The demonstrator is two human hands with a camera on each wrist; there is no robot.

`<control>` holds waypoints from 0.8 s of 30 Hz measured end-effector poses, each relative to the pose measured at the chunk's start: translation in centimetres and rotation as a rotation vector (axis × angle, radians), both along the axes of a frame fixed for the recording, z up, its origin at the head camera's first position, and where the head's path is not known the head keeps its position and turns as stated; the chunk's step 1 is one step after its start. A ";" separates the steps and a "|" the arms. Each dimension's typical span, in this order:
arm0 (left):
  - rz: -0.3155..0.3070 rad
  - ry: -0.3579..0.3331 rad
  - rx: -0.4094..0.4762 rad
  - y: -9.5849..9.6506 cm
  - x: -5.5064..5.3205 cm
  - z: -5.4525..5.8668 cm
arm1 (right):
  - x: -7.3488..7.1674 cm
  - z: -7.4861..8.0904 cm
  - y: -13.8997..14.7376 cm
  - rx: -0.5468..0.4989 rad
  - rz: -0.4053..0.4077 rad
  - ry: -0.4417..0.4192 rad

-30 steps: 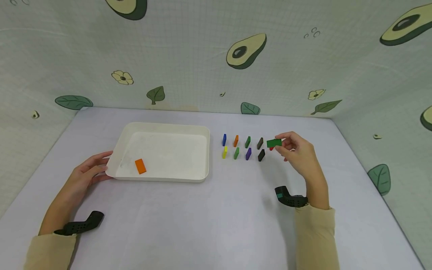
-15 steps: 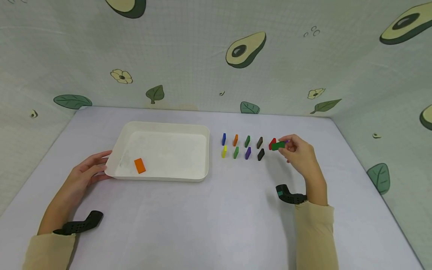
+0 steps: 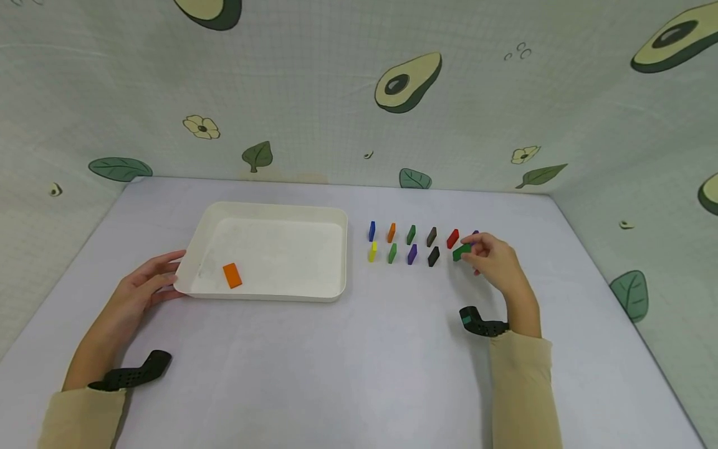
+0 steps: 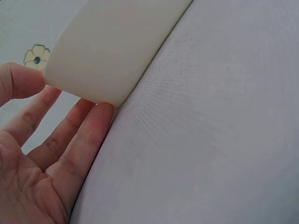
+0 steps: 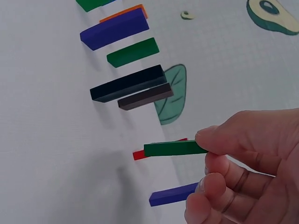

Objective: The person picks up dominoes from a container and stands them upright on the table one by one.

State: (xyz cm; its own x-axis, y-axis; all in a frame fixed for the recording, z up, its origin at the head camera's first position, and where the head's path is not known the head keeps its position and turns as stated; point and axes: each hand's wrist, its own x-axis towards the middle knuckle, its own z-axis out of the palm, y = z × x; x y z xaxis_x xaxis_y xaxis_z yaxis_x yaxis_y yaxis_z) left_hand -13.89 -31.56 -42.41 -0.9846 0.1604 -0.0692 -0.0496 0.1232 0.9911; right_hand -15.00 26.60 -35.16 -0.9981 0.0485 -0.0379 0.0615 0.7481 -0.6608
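At the right, my right hand pinches a green domino between thumb and fingers. In the right wrist view this green domino juts out level, overlapping the red domino behind it. A blue-purple domino stands close by, partly hidden by the fingers. My left hand grips the near left corner of a white tray. Seen from the left wrist, the thumb is at the upper edge of the tray and fingertips touch its lower corner. One orange domino lies flat in the tray.
Two rows of standing dominoes run between tray and right hand. The back row includes a blue domino and a brown domino; the front row has a yellow domino and a black domino. A printed cloth rises behind the table.
My right hand has moved slightly right and nearer, lowering the green domino to in front of the red one, which now shows fully. The left hand and tray stay in place.
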 end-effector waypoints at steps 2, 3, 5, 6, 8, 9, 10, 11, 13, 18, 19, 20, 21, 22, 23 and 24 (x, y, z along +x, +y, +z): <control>0.002 0.001 -0.009 0.0 0.0 0.0 | -0.1 -0.4 0.2 -0.017 0.006 -0.009; 0.003 0.001 -0.010 0.0 0.0 0.0 | -0.2 -0.6 0.3 -0.025 0.010 -0.011; 0.007 -0.002 -0.013 0.0 0.0 0.1 | -0.3 -0.9 0.5 -0.036 0.014 -0.013; 0.007 -0.004 -0.013 0.0 0.0 0.1 | -0.4 -1.1 0.5 -0.039 0.013 -0.017; 0.007 -0.004 -0.008 0.1 0.0 0.1 | -0.5 -1.4 0.5 -0.044 0.011 -0.020; 0.008 -0.004 -0.006 0.1 0.0 0.1 | -0.5 -1.5 0.5 -0.045 0.010 -0.021; 0.008 -0.004 -0.004 0.1 0.0 0.1 | -0.5 -1.5 0.5 -0.046 0.010 -0.021; 0.008 -0.004 -0.007 0.1 0.0 0.1 | -0.5 -1.6 0.4 -0.044 0.010 -0.026; 0.008 -0.004 -0.008 0.1 0.0 0.1 | -0.6 -1.8 0.4 -0.042 0.009 -0.034; 0.005 -0.005 0.001 0.1 0.0 0.2 | -0.7 -2.0 0.2 -0.023 0.011 -0.042; 0.004 -0.006 0.008 0.1 -0.1 0.2 | -0.7 -2.0 0.2 -0.021 0.012 -0.040; 0.003 -0.005 0.013 0.1 -0.1 0.2 | -0.7 -2.1 0.2 -0.018 0.013 -0.038; 0.003 -0.006 0.014 0.0 -0.1 0.1 | -0.8 -2.1 0.2 -0.018 0.013 -0.037; 0.004 -0.009 0.016 0.0 -0.1 0.1 | -0.8 -2.1 0.2 -0.019 0.012 -0.038; 0.005 -0.010 0.013 0.0 -0.1 0.1 | -0.8 -2.1 0.2 -0.020 0.011 -0.041; 0.006 -0.012 0.010 0.0 -0.1 0.1 | -0.9 -2.2 0.2 -0.020 0.009 -0.044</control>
